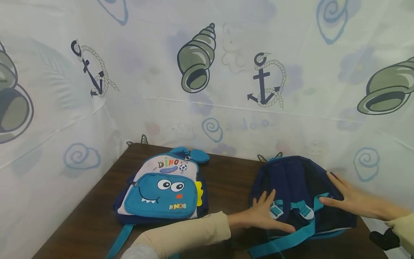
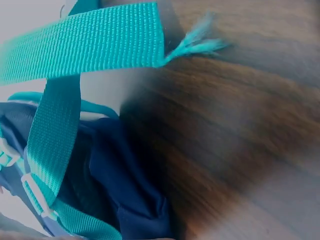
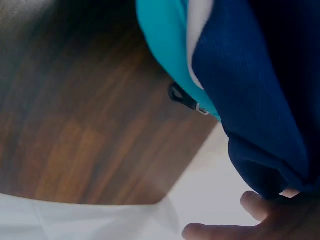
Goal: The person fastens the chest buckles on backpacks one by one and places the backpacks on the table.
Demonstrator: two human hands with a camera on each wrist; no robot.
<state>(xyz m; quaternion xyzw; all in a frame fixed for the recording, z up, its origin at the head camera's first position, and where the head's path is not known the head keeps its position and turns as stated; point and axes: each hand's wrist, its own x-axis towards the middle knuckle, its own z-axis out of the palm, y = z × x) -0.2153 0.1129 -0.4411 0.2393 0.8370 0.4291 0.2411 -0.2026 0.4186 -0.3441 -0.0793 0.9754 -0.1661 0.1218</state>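
Backpack (image 1: 297,187), navy, strap side up, lies on the worktop (image 1: 226,180) between left grip (image 1: 263,214) and right grip (image 1: 352,198), both spread wide at its sides; dinosaur backpack (image 1: 163,192) rests left of the left grip.

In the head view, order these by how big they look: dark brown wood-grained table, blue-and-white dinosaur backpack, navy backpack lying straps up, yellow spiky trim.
1. Dark brown wood-grained table
2. Navy straps-up backpack and blue-and-white dinosaur backpack: too alike to rank
3. Yellow spiky trim
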